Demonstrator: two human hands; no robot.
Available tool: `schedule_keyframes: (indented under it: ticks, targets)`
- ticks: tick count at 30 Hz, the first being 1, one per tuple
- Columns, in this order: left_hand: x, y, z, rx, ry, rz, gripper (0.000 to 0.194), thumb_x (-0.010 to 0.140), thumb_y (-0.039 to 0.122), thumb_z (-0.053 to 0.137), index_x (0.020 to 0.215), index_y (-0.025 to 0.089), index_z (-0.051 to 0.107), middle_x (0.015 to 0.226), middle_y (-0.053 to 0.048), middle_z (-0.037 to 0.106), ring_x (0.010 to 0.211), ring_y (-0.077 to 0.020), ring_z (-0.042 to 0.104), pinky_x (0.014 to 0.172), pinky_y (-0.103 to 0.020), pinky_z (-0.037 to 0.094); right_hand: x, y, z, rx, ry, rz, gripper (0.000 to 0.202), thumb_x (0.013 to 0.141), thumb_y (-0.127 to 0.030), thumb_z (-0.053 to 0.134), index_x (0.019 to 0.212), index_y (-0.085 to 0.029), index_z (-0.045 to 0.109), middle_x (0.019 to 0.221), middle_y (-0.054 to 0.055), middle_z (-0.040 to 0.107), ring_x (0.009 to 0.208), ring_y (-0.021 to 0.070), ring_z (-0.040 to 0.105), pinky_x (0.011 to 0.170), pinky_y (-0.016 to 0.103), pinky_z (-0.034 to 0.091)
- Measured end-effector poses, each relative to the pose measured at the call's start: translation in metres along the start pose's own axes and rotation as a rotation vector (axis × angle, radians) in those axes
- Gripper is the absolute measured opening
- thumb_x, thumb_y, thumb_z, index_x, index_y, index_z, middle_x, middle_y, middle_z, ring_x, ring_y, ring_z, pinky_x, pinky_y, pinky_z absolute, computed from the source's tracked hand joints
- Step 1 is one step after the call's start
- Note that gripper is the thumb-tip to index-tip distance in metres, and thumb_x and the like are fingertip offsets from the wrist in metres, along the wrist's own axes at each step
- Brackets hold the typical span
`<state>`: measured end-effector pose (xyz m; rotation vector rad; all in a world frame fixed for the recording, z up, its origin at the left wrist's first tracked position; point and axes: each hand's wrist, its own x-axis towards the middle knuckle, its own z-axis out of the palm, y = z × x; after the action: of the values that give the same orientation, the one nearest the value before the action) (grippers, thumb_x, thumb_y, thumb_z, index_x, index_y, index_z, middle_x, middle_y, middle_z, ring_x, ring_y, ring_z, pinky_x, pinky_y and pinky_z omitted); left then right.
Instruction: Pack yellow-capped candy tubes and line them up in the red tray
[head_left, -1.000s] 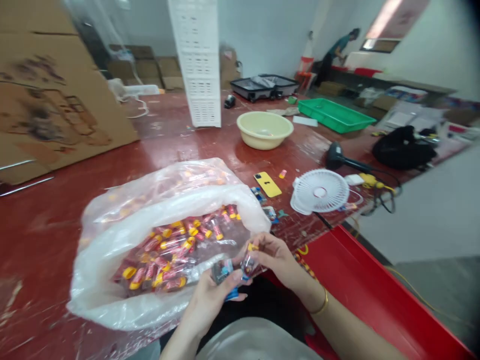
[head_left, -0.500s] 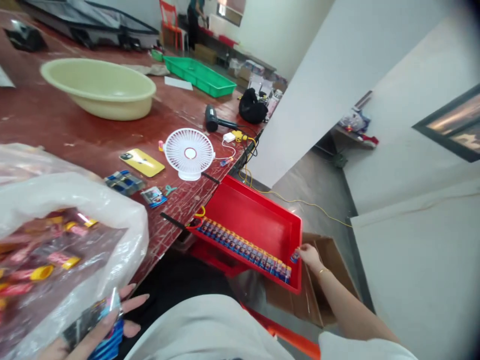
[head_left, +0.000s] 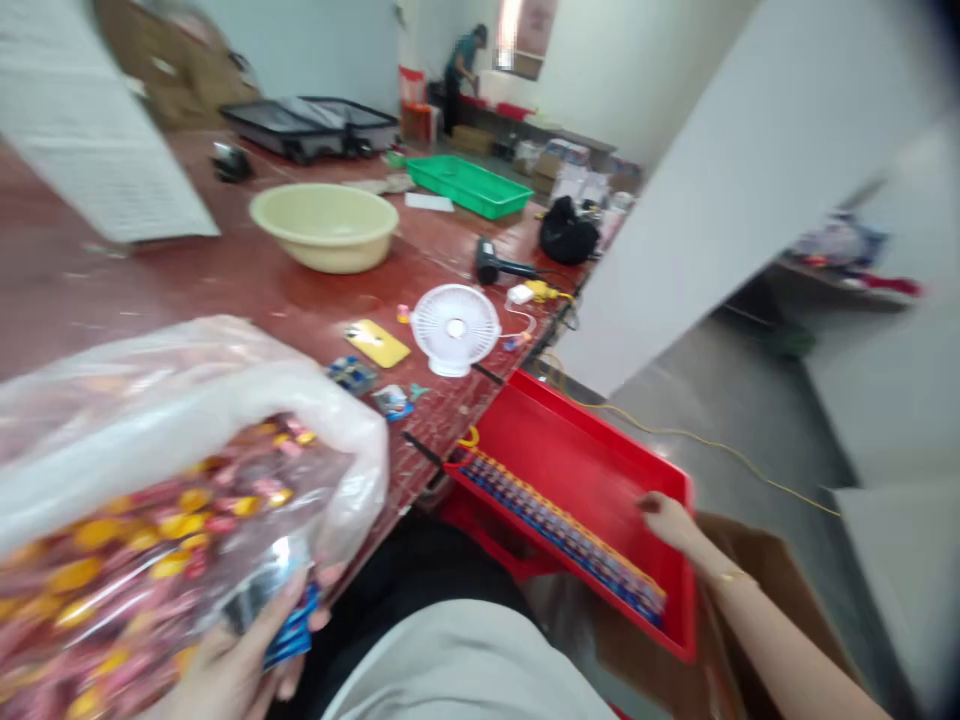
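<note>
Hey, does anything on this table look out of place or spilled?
A small pink-and-orange piece sits by itself just left of the white fan, odd because similarly coloured pieces lie heaped in the plastic bag. I see no obvious spill.

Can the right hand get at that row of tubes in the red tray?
Most likely yes: the right hand is over the red tray, the row of tubes is close by, and nothing visible stands between them.
</note>
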<state>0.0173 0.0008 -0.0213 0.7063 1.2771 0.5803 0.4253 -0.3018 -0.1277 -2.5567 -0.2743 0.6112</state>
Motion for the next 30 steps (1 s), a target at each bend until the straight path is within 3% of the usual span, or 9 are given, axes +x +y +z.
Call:
schedule_keyframes:
  ticks: [4,6,8,12,15,17,22,26,30]
  targets:
    - [-0.005,0.015,-0.017,-0.127,0.016,0.039,0.04,0.056,0.029,0.083,0.09,0.016,0.069,0.083,-0.007,0.076,0.069,-0.0232,0.071,0.035,-0.021,0.05,-0.022,-0.129,0.052,0.159,-0.163,-0.565,0.023,0.073,-0.001,0.047,0.085,-0.019,0.056,0.083,0.003,0.062,0.081,0.018,0.061,0.078,0.03,0.049]
    - [-0.003,0.019,-0.026,-0.167,0.067,0.057,0.039,0.06,0.026,0.081,0.096,0.017,0.067,0.088,-0.007,0.076,0.08,-0.0256,0.072,0.042,-0.024,0.055,-0.06,-0.204,0.09,0.231,-0.299,-0.983,0.019,0.076,-0.008,0.047,0.088,-0.021,0.055,0.083,0.003,0.061,0.077,0.018,0.06,0.074,0.03,0.049]
    - [0.0,0.02,-0.034,-0.188,0.109,0.078,0.038,0.06,0.025,0.081,0.095,0.016,0.067,0.088,-0.008,0.077,0.084,-0.0268,0.072,0.044,-0.025,0.057,-0.106,-0.274,0.133,0.242,-0.429,-1.262,0.017,0.079,-0.009,0.046,0.086,-0.021,0.054,0.088,0.004,0.06,0.083,0.018,0.059,0.078,0.03,0.048]
    - [0.004,0.018,-0.046,-0.251,0.143,0.116,0.041,0.055,0.032,0.085,0.09,0.014,0.07,0.087,-0.009,0.077,0.084,-0.0284,0.072,0.045,-0.025,0.057,-0.172,-0.373,0.222,-0.09,-0.464,-1.368,0.02,0.078,-0.008,0.05,0.094,-0.018,0.055,0.097,0.009,0.061,0.095,0.0234,0.057,0.085,0.036,0.046]
    - [0.006,0.018,-0.053,-0.258,0.179,0.126,0.041,0.053,0.034,0.086,0.085,0.013,0.071,0.083,-0.009,0.077,0.079,-0.0276,0.072,0.047,-0.025,0.056,-0.187,-0.397,0.262,-0.206,-0.446,-1.335,0.027,0.074,-0.003,0.05,0.099,-0.013,0.055,0.099,0.016,0.061,0.095,0.029,0.057,0.083,0.044,0.047]
    - [0.006,0.02,-0.057,-0.248,0.205,0.129,0.039,0.054,0.036,0.085,0.082,0.013,0.071,0.08,-0.009,0.077,0.075,-0.027,0.072,0.048,-0.027,0.056,-0.185,-0.395,0.267,-0.206,-0.455,-1.343,0.029,0.074,-0.001,0.049,0.099,-0.013,0.055,0.099,0.016,0.061,0.093,0.0284,0.058,0.082,0.044,0.047]
    - [0.013,0.024,-0.061,-0.204,0.147,0.19,0.039,0.063,0.042,0.078,0.089,0.014,0.073,0.083,-0.011,0.076,0.078,-0.0257,0.07,0.057,-0.031,0.057,-0.156,-0.385,0.222,0.228,-0.685,-1.267,0.007,0.084,-0.02,0.055,0.09,-0.019,0.059,0.092,0.007,0.063,0.087,0.0204,0.06,0.077,0.033,0.049]
    - [0.022,0.023,-0.054,-0.148,0.032,0.245,0.028,0.061,0.038,0.08,0.071,0.012,0.075,0.07,-0.008,0.074,0.064,-0.0178,0.063,0.059,-0.025,0.05,-0.148,-0.393,0.182,0.61,-0.835,-1.044,0.022,0.08,-0.031,0.066,0.095,-0.023,0.052,0.088,0.003,0.063,0.08,0.017,0.061,0.074,0.03,0.05]
    - [0.027,0.022,-0.049,-0.033,-0.043,0.31,0.024,0.061,0.034,0.08,0.057,0.013,0.069,0.056,-0.003,0.069,0.053,-0.0128,0.055,0.054,-0.022,0.042,-0.155,-0.407,0.161,0.652,-0.787,-1.185,0.019,0.08,-0.026,0.067,0.087,-0.023,0.05,0.089,0.003,0.062,0.078,0.0151,0.058,0.069,0.028,0.048]
